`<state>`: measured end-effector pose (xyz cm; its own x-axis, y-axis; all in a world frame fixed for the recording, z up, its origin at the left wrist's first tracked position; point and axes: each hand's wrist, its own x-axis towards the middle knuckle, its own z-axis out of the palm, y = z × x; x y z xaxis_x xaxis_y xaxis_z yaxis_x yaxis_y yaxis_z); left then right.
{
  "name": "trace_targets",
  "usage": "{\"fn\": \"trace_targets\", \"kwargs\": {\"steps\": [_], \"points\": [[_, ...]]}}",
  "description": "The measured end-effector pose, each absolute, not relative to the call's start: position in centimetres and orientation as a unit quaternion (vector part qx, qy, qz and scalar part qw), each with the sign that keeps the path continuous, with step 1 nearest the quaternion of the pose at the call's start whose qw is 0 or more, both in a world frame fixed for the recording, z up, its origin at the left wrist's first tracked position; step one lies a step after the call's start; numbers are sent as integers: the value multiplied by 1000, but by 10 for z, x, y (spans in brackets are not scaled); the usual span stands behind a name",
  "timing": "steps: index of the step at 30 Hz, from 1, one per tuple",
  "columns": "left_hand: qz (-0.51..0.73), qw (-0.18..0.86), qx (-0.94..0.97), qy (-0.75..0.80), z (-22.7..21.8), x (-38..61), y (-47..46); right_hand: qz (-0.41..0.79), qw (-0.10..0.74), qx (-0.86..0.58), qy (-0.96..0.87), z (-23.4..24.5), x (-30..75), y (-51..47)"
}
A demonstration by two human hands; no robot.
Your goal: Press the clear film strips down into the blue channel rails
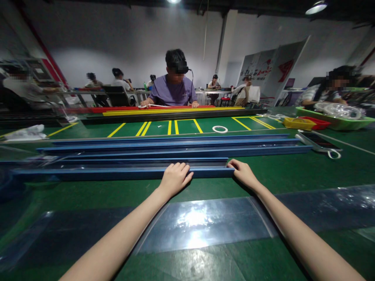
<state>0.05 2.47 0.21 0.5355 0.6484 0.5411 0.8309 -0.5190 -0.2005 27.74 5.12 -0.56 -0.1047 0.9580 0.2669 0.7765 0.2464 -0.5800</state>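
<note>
A long blue plastic channel [117, 174] lies across the green table in front of me. My left hand [175, 180] is closed over its near wall, fingers curled over the top edge and thumb to the right. At the channel's right end, my right hand [243, 174] grips the corner, its fingertips partly hidden. Just beyond lie more blue channels [187, 151], parallel to the held one. Below my hands, a wide clear plastic strip [193, 224] stretches across the table under my forearms, reflecting the ceiling light.
Across the table, a co-worker [172, 90] handles red strips near yellow [172, 112] and black strips [175, 116]. A white ring [220, 129] lies among yellow tape lines. On the right are a phone-like device [320, 142], a yellow tray [299, 123] and a green bin [342, 124] holding wrapped coils.
</note>
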Motion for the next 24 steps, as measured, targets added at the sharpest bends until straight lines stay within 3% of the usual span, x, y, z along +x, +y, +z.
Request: {"fn": "trace_targets", "kwargs": {"steps": [10,14,24], "points": [[-225,212,-847,-433,0,1,25,150,409,-618,-655,0,277,51],[-225,210,-845,-438,0,3,25,52,445,-632,-632,13,277,56],[-237,212,-834,-450,-1,4,25,-4,318,-569,-758,46,227,69]]}}
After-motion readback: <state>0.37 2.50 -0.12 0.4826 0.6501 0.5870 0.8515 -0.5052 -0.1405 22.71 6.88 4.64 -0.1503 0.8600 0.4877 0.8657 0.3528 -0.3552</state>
